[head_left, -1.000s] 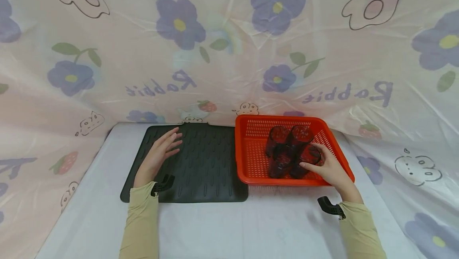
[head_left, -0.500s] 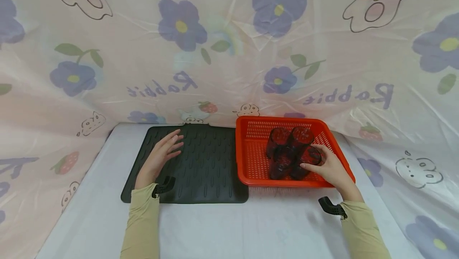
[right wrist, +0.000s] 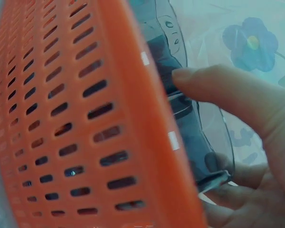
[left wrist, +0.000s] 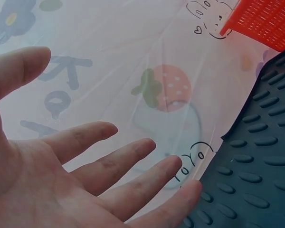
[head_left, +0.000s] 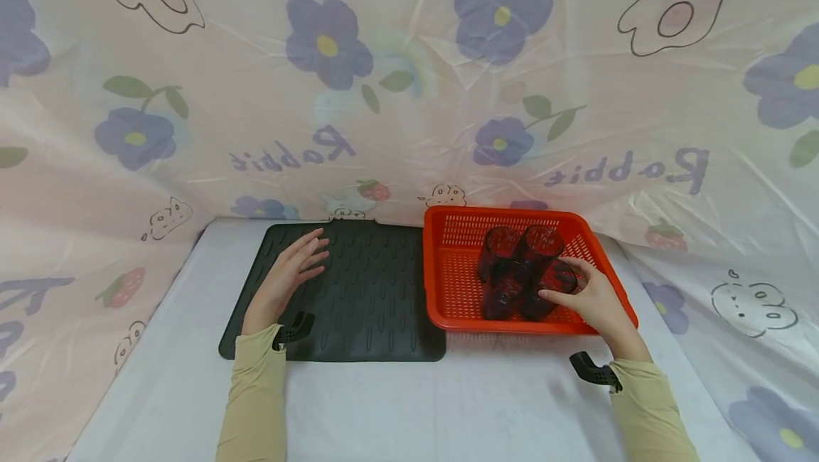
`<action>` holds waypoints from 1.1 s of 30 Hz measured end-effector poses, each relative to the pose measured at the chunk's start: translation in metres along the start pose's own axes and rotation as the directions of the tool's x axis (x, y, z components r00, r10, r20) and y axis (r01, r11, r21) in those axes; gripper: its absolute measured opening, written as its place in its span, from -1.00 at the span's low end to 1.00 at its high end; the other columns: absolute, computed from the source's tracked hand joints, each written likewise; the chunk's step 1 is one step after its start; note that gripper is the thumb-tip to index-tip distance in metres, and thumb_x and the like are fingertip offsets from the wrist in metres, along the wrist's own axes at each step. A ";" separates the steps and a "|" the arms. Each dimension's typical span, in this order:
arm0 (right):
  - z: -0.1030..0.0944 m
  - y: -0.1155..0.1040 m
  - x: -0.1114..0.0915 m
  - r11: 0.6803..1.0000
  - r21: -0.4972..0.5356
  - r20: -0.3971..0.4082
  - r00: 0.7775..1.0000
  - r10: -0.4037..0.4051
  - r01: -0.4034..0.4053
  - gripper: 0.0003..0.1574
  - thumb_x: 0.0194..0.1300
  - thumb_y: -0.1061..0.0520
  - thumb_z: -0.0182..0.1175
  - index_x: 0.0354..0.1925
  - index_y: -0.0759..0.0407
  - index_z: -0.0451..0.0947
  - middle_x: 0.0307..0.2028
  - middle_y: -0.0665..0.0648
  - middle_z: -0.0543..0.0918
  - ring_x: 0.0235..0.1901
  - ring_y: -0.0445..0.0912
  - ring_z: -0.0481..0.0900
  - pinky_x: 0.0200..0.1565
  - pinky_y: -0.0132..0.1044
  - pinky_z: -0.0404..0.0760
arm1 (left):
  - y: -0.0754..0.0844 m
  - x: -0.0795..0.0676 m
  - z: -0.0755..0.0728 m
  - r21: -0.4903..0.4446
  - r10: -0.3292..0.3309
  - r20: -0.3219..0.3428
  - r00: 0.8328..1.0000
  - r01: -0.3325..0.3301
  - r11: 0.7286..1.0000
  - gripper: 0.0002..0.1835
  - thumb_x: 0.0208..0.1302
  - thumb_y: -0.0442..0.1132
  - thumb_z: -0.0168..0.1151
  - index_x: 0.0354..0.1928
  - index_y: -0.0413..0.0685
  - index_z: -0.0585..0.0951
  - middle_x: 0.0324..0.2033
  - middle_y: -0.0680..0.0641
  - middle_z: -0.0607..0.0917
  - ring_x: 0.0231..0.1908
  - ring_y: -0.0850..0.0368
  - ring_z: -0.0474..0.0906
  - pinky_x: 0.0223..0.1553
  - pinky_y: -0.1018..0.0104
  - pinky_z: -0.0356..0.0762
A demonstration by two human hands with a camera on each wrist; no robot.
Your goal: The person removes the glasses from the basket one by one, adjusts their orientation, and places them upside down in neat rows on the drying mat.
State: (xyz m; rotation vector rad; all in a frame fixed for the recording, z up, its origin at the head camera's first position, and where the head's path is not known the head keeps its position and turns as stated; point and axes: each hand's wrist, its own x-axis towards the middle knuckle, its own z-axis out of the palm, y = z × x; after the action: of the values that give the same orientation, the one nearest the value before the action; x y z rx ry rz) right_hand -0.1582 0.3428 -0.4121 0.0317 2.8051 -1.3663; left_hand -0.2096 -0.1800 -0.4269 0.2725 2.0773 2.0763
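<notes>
From my end I count four dark glasses [head_left: 505, 295], one red basket [head_left: 451, 263], one black mat [head_left: 365, 291] and one white table [head_left: 409, 405]. I also log one left hand [head_left: 276, 288], one right hand [head_left: 598, 298], two sleeves [head_left: 256, 398] and two black wrist brackets [head_left: 294, 328], one of each per arm. Patterned sheeting [head_left: 409, 121] I can't number, one piece or several, but I get two mirrored "Rabbit" words [head_left: 297, 153] in full on it, head view.

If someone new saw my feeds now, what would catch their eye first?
Probably the bright red basket, right of centre, with dark glasses clustered inside. The right hand grips the front-right glass. Next, the black mat left of the basket, with the left hand over it.
</notes>
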 end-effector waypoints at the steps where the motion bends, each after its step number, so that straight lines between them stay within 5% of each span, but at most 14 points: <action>1: 0.000 0.000 0.000 1.000 -0.004 -0.010 1.000 -0.001 0.001 0.16 0.01 -0.18 0.46 0.39 0.23 0.14 0.23 0.30 0.36 0.14 0.19 0.40 -0.14 -0.46 0.52 | 0.000 0.000 0.000 0.000 0.000 -0.001 1.000 0.000 1.000 -0.29 0.45 0.13 -0.06 0.49 -0.01 0.06 0.38 -0.18 0.21 0.34 -0.19 0.15 0.29 -0.11 0.16; 16: -0.011 -0.019 -0.002 0.991 0.084 -0.106 0.990 -0.094 0.104 0.02 0.08 0.02 0.46 0.38 0.24 0.19 0.15 0.31 0.45 0.00 -0.16 0.51 -0.18 -0.61 0.51 | -0.001 -0.001 0.002 0.005 0.016 0.008 1.000 -0.016 1.000 -0.30 0.46 0.11 -0.06 0.49 -0.04 0.06 0.38 -0.16 0.21 0.35 -0.18 0.14 0.29 -0.12 0.17; 33: -0.031 -0.066 -0.005 0.974 0.225 -0.161 0.987 0.011 0.025 0.01 0.08 0.01 0.45 0.42 -0.07 0.19 0.11 -0.03 0.51 -0.17 -0.28 0.56 -0.22 -0.54 0.55 | -0.002 0.002 0.005 -0.008 0.008 0.002 1.000 -0.008 1.000 -0.28 0.43 0.16 -0.03 0.46 -0.06 0.12 0.38 -0.22 0.21 0.34 -0.22 0.14 0.28 -0.13 0.18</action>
State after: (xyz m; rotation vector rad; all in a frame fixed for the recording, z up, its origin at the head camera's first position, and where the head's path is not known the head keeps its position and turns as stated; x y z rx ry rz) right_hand -0.1550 0.3261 -0.3409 0.1423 2.7575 -1.7542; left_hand -0.2102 -0.1743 -0.4293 0.2820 2.0693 2.0871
